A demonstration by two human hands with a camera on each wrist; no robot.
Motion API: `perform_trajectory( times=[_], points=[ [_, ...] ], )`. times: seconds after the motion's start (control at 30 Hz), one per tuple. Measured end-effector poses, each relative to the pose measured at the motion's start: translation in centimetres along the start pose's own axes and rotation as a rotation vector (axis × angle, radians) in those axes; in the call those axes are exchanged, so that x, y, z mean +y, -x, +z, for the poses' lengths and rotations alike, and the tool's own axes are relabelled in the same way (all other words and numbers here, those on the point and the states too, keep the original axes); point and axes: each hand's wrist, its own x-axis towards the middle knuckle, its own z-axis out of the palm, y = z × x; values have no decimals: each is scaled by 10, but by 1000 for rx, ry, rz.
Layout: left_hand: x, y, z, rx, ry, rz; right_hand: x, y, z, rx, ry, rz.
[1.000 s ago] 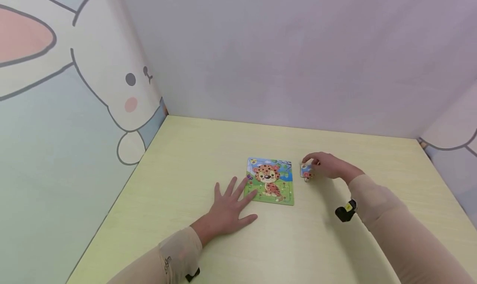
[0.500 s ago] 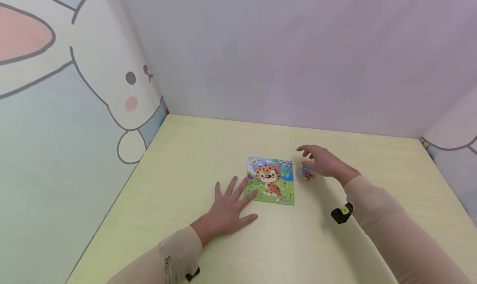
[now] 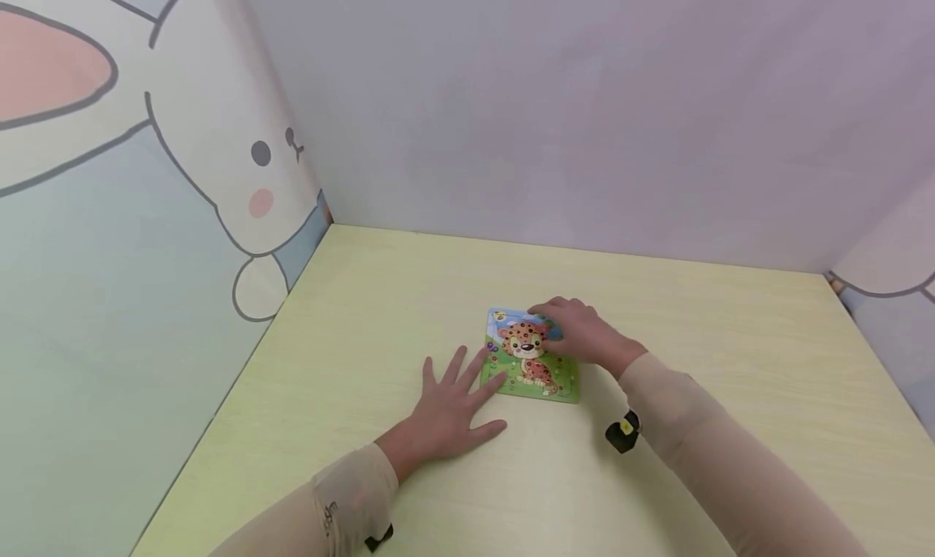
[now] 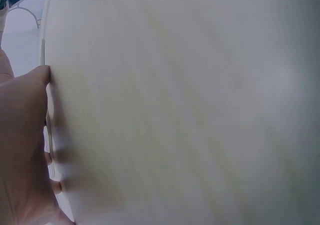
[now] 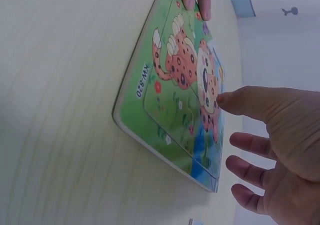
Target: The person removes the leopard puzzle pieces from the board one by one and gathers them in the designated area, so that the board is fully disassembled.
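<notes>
A square leopard jigsaw puzzle (image 3: pixel 536 370) lies flat on the table, its green lower border marked "KW-820" in the right wrist view. My left hand (image 3: pixel 445 415) lies flat with spread fingers, two of its fingertips (image 5: pixel 202 2) on the puzzle's left side. Over the upper right part of the puzzle is my right hand (image 3: pixel 580 334). Its thumb (image 5: pixel 245 102) meets or hovers close above the leopard's head, while the other fingers bend loosely beyond the board's far edge. Nothing shows in the gap between thumb and fingers.
Pale wooden table (image 3: pixel 380 297) surrounds the puzzle. A grey-lilac wall (image 3: pixel 548 118) stands behind, and a rabbit-printed wall (image 3: pixel 183 175) rises at left. A small sliver (image 5: pixel 192 221) of something lies on the table beside the board, mostly out of frame.
My right hand has let go of the small loose jigsaw piece right of the puzzle, risen, and moved left over the board. That piece is now hidden in the head view. My left hand stays put.
</notes>
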Motion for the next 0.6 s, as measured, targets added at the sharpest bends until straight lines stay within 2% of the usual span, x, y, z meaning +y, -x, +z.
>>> perform_trajectory(
  times=[0.47,0.6],
  points=[
    [0,1,0,18,-4,15,-18,-9,6,-30,33,-9],
    [-3,0,7,33,1,19,-23,-10,6,-30,33,-7]
  ],
)
